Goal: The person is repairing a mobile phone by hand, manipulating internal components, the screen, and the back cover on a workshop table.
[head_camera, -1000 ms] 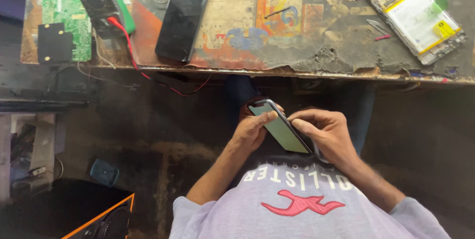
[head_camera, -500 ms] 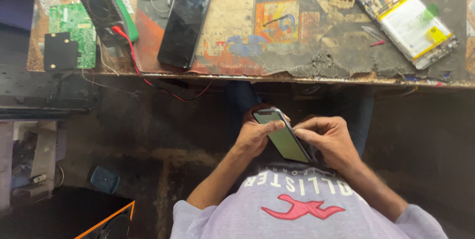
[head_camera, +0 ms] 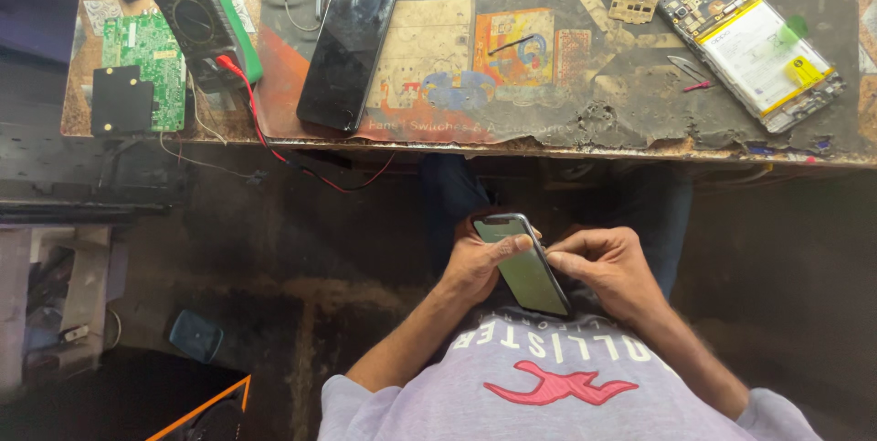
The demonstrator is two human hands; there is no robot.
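I hold a dark smartphone (head_camera: pixel 523 267) with a pale reflecting screen over my lap, below the bench edge. My left hand (head_camera: pixel 477 267) grips it from the left, thumb lying across the upper screen. My right hand (head_camera: pixel 605 263) pinches the phone's right edge near its top with closed fingertips; whether a small tool is in them I cannot tell. Both forearms come up from my grey printed shirt at the bottom.
The worn workbench (head_camera: pixel 585 131) above carries a black phone (head_camera: pixel 347 53) lying face up, an opened phone with exposed battery (head_camera: pixel 754 44), a green circuit board (head_camera: pixel 146 76), a multimeter (head_camera: pixel 196 12) with a red lead (head_camera: pixel 274 149) hanging over the edge, and tweezers (head_camera: pixel 685 71).
The view has shifted slightly, so the bench and my hands sit lower in frame. My hands keep the same grip on the phone.
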